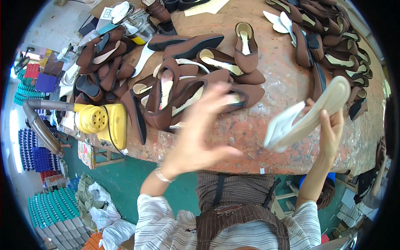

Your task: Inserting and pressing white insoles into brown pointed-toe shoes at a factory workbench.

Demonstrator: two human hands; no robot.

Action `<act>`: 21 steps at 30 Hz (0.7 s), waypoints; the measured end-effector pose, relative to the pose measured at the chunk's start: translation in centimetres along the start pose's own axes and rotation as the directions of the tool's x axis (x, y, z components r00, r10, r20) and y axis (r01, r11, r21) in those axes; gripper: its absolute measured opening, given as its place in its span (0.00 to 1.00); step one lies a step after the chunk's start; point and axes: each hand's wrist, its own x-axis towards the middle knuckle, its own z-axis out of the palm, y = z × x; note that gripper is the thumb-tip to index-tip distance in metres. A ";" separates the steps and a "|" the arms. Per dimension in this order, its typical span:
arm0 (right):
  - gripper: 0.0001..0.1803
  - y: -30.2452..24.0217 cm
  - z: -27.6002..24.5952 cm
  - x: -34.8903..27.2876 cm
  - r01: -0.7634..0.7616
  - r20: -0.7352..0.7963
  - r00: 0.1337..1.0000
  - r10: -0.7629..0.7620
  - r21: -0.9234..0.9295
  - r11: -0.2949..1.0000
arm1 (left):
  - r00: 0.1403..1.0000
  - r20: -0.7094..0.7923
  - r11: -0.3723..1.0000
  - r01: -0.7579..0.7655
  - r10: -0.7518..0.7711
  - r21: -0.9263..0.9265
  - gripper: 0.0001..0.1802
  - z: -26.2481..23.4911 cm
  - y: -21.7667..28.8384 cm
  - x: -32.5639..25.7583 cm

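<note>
My right hand (pixel 332 127) grips insoles above the right part of the workbench. One insole (pixel 338 92) has a beige face with a rounded heel end; paler white ones show beside it at the lower left, blurred. My left hand (pixel 192 143) is smeared by motion, its thumb and fingers spread with nothing visible in them. It hovers over the near side of a heap of brown flat shoes (pixel 160 118) with dark soles. Several of these show pale insoles inside. A brown shoe (pixel 246 58) lies at the heap's far right, its toe toward me.
More brown shoes (pixel 341 62) crowd the bench's right edge, with white insoles (pixel 283 24) beside them. A yellow blower-like machine (pixel 112 125) with a metal pipe (pixel 41 125) stands at the left edge. A metal can (pixel 143 29) sits at the back left.
</note>
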 end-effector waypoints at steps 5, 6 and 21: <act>0.18 0.7 1.4 -3.1 0.030 0.008 1.000 -0.030 -0.045 0.999 | 0.995 0.071 0.869 0.094 -0.068 -0.487 0.36 9.7 2.6 2.3; 0.18 1.0 0.8 -3.6 -0.007 -0.035 0.999 0.008 0.031 0.999 | 0.979 0.164 0.761 0.197 -0.120 -0.619 0.30 10.8 2.5 2.6; 0.34 4.8 -16.8 -12.3 -0.015 0.048 0.998 -0.027 0.702 0.712 | 0.905 -0.362 0.908 0.328 -0.222 0.262 0.46 12.4 0.3 5.7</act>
